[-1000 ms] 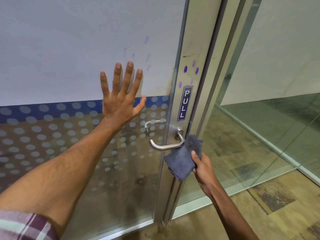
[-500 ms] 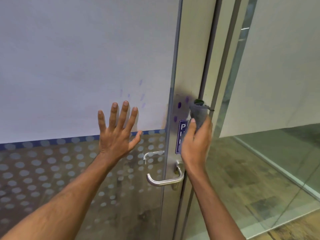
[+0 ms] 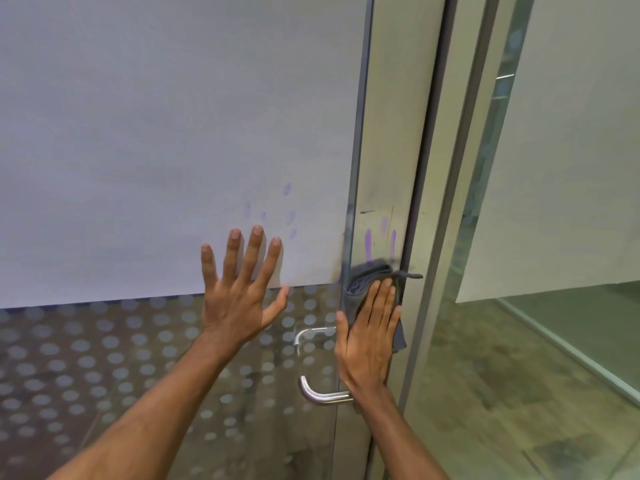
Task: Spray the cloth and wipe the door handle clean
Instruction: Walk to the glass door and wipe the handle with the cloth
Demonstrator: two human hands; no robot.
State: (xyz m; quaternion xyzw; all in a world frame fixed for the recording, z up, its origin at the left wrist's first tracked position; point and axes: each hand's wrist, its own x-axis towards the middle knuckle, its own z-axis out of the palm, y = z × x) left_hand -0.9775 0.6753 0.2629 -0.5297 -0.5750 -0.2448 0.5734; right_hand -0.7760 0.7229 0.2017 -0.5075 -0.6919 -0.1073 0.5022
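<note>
A folded grey cloth [image 3: 363,277] lies flat against the metal door frame [image 3: 388,133], pressed there by my right hand [image 3: 367,337] with fingers extended over it, just above the handle. The steel lever door handle [image 3: 320,396] sticks out to the left below that hand; its base is hidden by my wrist. My left hand [image 3: 239,292] rests flat on the glass door [image 3: 173,133] with fingers spread, holding nothing. Purple smears [image 3: 381,237] streak the frame just above the cloth. No spray bottle is in view.
Fainter purple marks [image 3: 287,209] dot the frosted glass above my left hand. The lower glass carries a dotted film [image 3: 104,358]. To the right a glass partition [image 3: 554,237] shows a tiled floor [image 3: 485,393] beyond.
My right hand rose with the cloth from below the handle to the frame above it and now presses it flat. The purple dots are smeared into streaks. My left hand stays on the glass.
</note>
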